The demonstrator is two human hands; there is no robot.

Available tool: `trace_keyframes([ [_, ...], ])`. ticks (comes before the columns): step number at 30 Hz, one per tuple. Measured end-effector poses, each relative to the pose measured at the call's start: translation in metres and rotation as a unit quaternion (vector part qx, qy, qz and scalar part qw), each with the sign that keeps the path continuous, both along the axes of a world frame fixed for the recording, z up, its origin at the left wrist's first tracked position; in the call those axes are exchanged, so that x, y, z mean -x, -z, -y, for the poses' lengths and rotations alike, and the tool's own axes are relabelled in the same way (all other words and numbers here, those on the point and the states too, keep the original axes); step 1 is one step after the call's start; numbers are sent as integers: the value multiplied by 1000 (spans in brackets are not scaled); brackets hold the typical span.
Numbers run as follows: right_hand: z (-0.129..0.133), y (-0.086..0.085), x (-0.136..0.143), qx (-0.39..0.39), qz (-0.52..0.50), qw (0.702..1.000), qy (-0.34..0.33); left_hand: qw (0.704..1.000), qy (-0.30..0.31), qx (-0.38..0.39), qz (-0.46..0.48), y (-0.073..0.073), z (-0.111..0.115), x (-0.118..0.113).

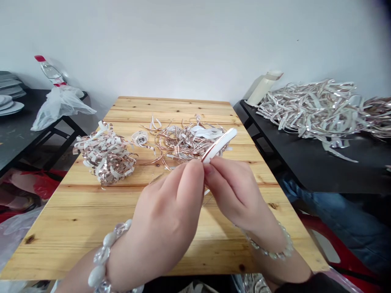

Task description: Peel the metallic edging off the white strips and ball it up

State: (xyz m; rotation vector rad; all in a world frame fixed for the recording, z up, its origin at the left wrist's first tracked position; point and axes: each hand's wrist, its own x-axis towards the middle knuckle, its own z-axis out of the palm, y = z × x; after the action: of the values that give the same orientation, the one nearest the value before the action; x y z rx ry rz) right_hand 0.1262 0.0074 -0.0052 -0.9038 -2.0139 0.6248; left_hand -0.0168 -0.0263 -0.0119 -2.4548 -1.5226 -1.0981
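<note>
A narrow white strip with a rose-gold edge slants up to the right above the wooden table. My left hand is closed on its lower end, fingertips hidden behind the knuckles. Beside it, my right hand pinches the same strip between thumb and forefinger. The two hands touch at the fingertips. Behind them lies a loose pile of white and rose-gold strips. To the left sits a heap of curled rose-gold and white scraps, with a small white tape roll between the piles.
The wooden table stands against a white wall. On the right, a dark table carries a big heap of shiny strips and a cream-coloured roll. At left are a red-capped bottle, a plastic bag and stacked plates.
</note>
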Motion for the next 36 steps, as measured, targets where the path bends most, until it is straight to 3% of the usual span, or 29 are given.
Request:
trace_keyframes([
  [10,2,3,0,19,-5,1000,-15,999,-28,-14,-4,-6,-4,0],
  [16,0,8,-2,49,-59,997,-21,999,7,5,32,-14,-5,1],
  [27,-3,8,-1,27,-52,998,-1,1000,11,1,3,1,-2,0],
  [36,-4,7,2,-13,-6,1000,18,998,1,10,-57,-3,-5,3],
])
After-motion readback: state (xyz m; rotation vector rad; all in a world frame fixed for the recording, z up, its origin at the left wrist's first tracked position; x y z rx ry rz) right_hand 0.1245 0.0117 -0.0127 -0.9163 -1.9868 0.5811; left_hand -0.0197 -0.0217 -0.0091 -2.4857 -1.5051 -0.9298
